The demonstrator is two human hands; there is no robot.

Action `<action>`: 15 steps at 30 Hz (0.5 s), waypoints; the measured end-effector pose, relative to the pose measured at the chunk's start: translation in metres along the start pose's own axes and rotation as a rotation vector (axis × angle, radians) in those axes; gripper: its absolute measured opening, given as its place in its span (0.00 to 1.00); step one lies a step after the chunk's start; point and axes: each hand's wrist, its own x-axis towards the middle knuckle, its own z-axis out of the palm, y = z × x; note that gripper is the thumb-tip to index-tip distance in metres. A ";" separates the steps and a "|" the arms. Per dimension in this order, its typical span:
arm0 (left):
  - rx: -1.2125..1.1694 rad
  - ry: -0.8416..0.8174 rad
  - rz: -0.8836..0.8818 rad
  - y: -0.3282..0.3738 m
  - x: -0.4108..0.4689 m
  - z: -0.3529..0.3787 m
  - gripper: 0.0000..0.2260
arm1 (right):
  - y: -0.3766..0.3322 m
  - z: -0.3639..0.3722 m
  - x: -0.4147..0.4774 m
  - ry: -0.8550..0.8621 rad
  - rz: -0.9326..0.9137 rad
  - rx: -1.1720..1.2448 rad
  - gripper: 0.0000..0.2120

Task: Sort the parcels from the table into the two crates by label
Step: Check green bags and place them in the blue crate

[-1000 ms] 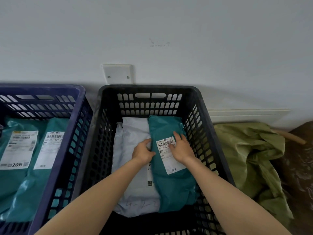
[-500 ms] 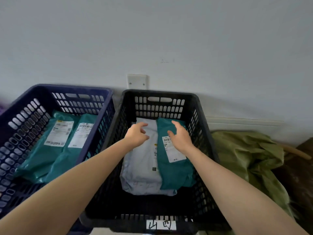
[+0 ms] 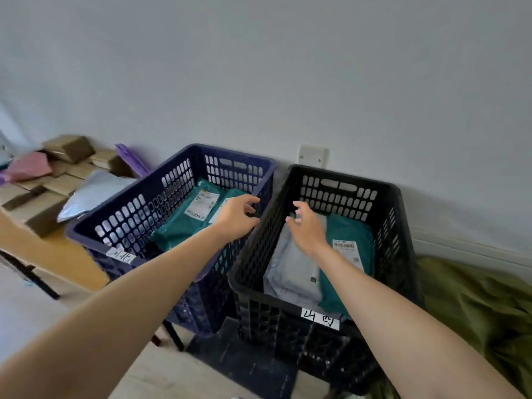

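- The grey parcel [image 3: 290, 272] lay flat in the black crate [image 3: 339, 194], along its left side. A teal parcel [image 3: 348, 283] lay just beside it on the right, with its white shipping label [image 3: 347, 251] facing up.
- The right hand [image 3: 306, 226] hung over the far end of the grey parcel with fingers spread and relaxed, gripping nothing. It seemed to be just clear of the wrapping, though the angle made contact hard to rule out.
- The left hand [image 3: 236, 217] was further left, over the rims where the two crates met. Its fingers were loosely curled, it held nothing, and it was well apart from both parcels in the black crate.
- A handwritten tag [image 3: 319, 318] was stuck on the near wall of the black crate.
- The blue crate [image 3: 138, 208] stood just beside the black one on its left. It held two teal mailers [image 3: 184, 226] with labels facing up, and a paper tag [image 3: 121, 256] sat on its near rim.
- Further left, a wooden table [image 3: 57, 254] carried cardboard boxes [image 3: 43, 217], a pale grey mailer [image 3: 92, 194], a pink mailer [image 3: 28, 168] and a purple one [image 3: 131, 158].
- An olive-green cloth [image 3: 475, 306] lay crumpled to the right of the black crate.
- A white wall plate [image 3: 312, 155] sat on the wall behind the crates.
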 end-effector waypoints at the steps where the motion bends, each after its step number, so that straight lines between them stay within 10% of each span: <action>1: 0.004 0.024 -0.010 -0.004 -0.006 -0.010 0.23 | -0.010 0.007 -0.001 -0.010 -0.014 -0.005 0.22; 15: -0.096 0.393 -0.201 -0.109 -0.080 -0.192 0.22 | -0.169 0.164 0.000 -0.237 -0.265 0.016 0.21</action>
